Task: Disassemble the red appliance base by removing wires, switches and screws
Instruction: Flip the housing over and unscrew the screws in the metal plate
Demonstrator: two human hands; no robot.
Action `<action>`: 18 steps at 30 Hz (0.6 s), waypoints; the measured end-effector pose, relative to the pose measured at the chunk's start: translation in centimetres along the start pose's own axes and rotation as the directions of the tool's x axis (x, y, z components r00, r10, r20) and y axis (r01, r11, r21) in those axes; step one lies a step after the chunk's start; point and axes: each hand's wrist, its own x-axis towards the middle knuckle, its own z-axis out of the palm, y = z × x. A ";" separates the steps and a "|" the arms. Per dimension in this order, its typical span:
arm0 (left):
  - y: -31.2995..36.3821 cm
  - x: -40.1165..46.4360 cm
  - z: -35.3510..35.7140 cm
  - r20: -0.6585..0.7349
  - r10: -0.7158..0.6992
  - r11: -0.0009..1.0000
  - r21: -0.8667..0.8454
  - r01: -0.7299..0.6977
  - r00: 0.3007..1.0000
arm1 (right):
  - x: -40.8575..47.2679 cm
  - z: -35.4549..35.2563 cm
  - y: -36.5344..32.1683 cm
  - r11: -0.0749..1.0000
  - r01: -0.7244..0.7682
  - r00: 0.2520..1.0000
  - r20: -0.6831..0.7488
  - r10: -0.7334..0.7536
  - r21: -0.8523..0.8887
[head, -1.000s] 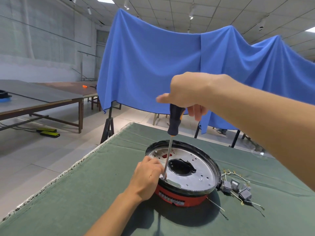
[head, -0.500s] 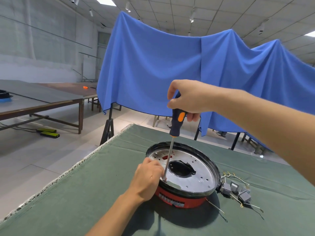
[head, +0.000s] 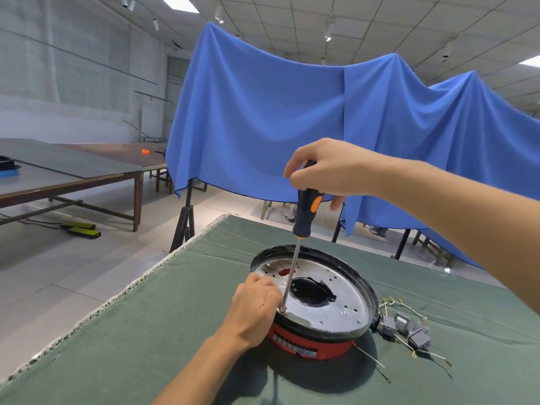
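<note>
The red appliance base (head: 306,344) sits on the green table cover, with a black rim and a silver perforated plate (head: 344,299) that has a dark hole in its middle. My right hand (head: 324,171) grips the top of a black and orange screwdriver (head: 305,211), held nearly upright. Its shaft tip meets the plate at the near left edge. My left hand (head: 254,308) rests curled on the base's left rim, its fingers beside the shaft near the tip. Grey switches with wires (head: 406,328) lie to the right of the base.
The green table cover (head: 146,331) ends at a frayed left edge and a far edge behind the base. A blue cloth (head: 292,127) hangs on stands beyond the table. Long brown tables (head: 73,176) stand at the far left across the floor.
My right hand has turned on the screwdriver handle and dropped slightly, showing more of the orange mark. The tip stays at the same spot. My left hand has hardly moved.
</note>
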 end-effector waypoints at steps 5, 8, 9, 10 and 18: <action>0.2 -0.2 0.0 -0.005 -0.019 1.000 0.001 0.019 1.000 | -0.3 0.5 1.3 0.959 -0.060 0.983 -0.183 0.009 -0.278; 0.3 -0.2 -0.1 -0.001 -0.024 1.000 -0.006 0.024 1.000 | 0.0 0.1 1.7 0.988 -0.072 0.991 -0.119 0.056 -0.135; 0.3 -0.2 -0.1 -0.002 -0.024 1.000 -0.004 0.024 1.000 | -0.1 -0.1 1.7 0.996 -0.075 0.995 -0.065 0.072 -0.044; 0.4 -0.2 0.0 -0.003 -0.025 1.000 -0.002 0.025 1.000 | -0.2 -0.3 1.7 0.997 -0.075 0.997 -0.017 0.076 0.028; 0.5 0.0 -0.5 0.045 -0.073 0.997 -0.037 0.074 0.996 | -0.4 0.4 1.6 0.999 -0.017 0.990 -0.137 0.024 0.048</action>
